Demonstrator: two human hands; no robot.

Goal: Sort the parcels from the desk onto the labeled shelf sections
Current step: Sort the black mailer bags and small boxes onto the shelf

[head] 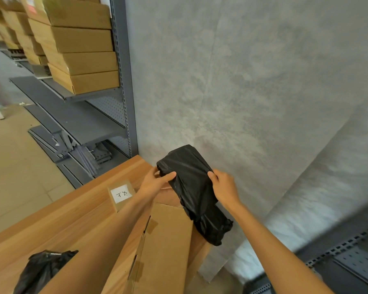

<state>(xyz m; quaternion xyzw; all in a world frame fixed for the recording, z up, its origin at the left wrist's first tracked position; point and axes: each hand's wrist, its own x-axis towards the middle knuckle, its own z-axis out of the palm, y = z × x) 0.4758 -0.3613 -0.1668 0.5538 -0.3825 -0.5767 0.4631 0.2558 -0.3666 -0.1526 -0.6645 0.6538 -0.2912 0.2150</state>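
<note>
A grey metal shelving unit (123, 85) at the upper left carries stacked brown cardboard boxes (81, 45), and below it a wooden desk (57, 221) bears a long taped cardboard box (168, 240) and a small box with a white label (122, 195) handwritten with what reads like "FX". A black plastic-wrapped parcel (191, 187) is held tilted above the desk's far corner, against a grey wall (253, 81). The left hand (155, 183) grips its left edge, thumb curled over the top, while the right hand (223, 187) pinches its right edge; another black bag (40, 270) lies at the desk's near left.

both forearms reach forward, bare to the elbow. the left hand (155, 183) has its thumb stretched flat across the front of a black-wrapped parcel (191, 187), fingers hidden behind it. the right hand (222, 187) grips the opposite edge (fingertips curled over, knuckles toward the camera), wrist bent slightly.
</note>
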